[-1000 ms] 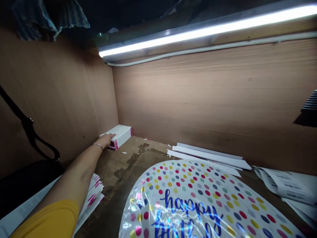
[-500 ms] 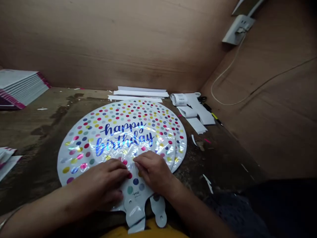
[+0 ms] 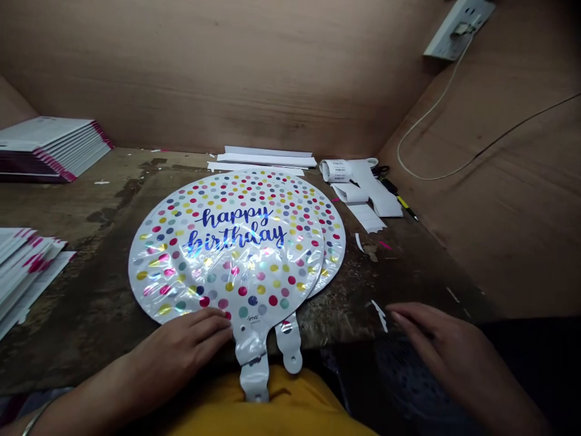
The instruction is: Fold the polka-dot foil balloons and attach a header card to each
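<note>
Lifting the right hand (image 3: 438, 345) off the foil birthday balloon (image 3: 227, 254), fingers released above the desk (image 3: 82, 357), with left hand (image 3: 186, 345) still resting flat and unclenched there.

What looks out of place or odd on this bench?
The top foil balloon is crinkled across its surface, and it sits off-centre on the lower balloon, whose edge sticks out to the right. Small paper scraps also lie loose on the stained bench.
</note>
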Demonstrator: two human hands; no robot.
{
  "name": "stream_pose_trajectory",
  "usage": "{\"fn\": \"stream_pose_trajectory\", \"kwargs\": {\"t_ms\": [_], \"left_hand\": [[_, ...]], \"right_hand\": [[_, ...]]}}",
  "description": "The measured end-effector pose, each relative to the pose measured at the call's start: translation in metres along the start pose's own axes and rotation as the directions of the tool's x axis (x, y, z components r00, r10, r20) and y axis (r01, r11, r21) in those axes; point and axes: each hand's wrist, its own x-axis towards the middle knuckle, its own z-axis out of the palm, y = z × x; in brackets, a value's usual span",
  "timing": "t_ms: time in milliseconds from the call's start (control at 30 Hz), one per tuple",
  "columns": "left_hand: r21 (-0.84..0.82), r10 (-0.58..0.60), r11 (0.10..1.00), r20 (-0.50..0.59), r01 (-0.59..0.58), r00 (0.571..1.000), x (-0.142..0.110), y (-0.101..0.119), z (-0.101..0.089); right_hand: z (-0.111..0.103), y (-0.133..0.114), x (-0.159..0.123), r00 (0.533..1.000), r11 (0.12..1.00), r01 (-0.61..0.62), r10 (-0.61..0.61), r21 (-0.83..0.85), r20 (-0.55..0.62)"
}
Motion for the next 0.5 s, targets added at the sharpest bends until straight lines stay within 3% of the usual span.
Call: {"fn": "stream_pose_trajectory", "kwargs": {"t_ms": [100,200,300,400,500], "left_hand": [[-0.039,-0.015,0.999,-0.004,0.014,1.000,0.004,0.003,0.001],[-0.040,-0.066,0.997,-0.026,0.065,0.997,0.004,0.002,0.003],[0.033,-0.036,0.999,-0.037,0.037,0.999,0.002,0.001,0.004],[0.038,0.011,0.999,-0.037,-0.010,0.999,0.004,0.003,0.003],[-0.107,-0.123,0.987,-0.043,0.118,0.991,0.009,0.005,0.001]], "right_hand": [[0.029,-0.045,0.009,0.981,0.970,0.174,-0.185,0.170,0.052],[0.053,-0.089,0.015,0.898,0.888,0.378,-0.420,0.260,0.131],[0.056,-0.105,0.017,0.817,0.832,0.453,-0.531,0.319,0.225],[0.046,-0.100,0.020,0.847,0.876,0.368,-0.454,0.313,0.275],[0.040,-0.092,0.024,0.906,0.903,0.315,-0.378,0.292,0.190]]}}
